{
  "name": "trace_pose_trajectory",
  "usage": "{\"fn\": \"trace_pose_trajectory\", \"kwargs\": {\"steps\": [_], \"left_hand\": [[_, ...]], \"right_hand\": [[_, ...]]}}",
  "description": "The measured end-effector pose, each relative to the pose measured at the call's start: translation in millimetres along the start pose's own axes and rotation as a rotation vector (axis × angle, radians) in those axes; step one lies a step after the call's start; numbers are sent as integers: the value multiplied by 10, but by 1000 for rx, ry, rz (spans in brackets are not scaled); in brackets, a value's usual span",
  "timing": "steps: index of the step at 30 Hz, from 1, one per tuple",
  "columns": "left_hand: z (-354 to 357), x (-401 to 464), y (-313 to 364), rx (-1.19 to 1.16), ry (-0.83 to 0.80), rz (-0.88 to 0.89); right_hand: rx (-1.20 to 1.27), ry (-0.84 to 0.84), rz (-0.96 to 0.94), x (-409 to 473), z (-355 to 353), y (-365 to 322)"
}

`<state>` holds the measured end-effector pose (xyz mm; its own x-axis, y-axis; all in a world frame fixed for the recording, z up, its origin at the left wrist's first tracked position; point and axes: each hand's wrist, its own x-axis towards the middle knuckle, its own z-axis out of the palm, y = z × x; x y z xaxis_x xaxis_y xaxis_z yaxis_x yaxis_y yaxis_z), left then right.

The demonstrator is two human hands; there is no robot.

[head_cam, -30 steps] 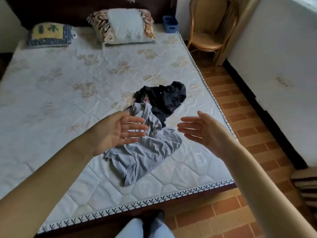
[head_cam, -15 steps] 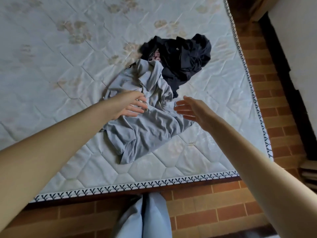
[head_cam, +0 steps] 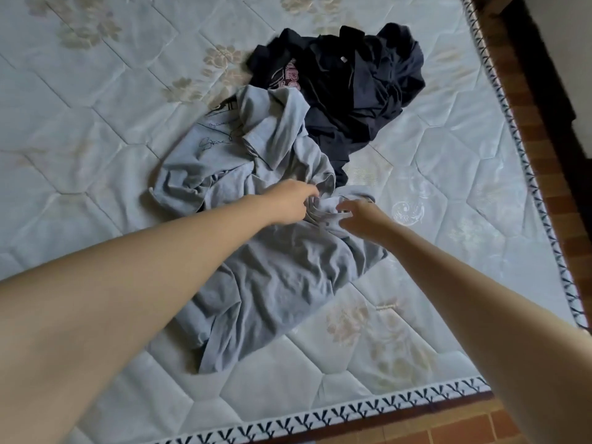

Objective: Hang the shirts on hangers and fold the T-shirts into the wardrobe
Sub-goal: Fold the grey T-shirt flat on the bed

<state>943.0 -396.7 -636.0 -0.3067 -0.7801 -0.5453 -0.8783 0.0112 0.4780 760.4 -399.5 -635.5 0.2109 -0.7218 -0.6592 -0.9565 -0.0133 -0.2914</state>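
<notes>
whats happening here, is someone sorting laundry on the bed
A person leans over a mattress with both arms stretched out to a crumpled grey shirt. The left hand and the right hand are both bunching the grey fabric near its middle. A dark garment lies in a heap just beyond it, touching it and untouched by either hand. Nothing is folded or hung yet, and no hanger shows.

Both hands on grey shirt, mattress: left hand bunching fabric, right hand curled on fold; dark shirt touching behind.
</notes>
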Motion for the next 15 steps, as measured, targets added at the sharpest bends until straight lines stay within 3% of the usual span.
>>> {"fn": "trace_pose_trajectory", "kwargs": {"steps": [5,11,15], "left_hand": [[345,333,-159,95,82,61],[469,211,4,655,8,160],[328,6,164,870,-13,167]], "right_hand": [[-119,78,-41,230,275,136],[-219,186,-47,5,434,179],[-284,210,-116,-388,351,266]]}}
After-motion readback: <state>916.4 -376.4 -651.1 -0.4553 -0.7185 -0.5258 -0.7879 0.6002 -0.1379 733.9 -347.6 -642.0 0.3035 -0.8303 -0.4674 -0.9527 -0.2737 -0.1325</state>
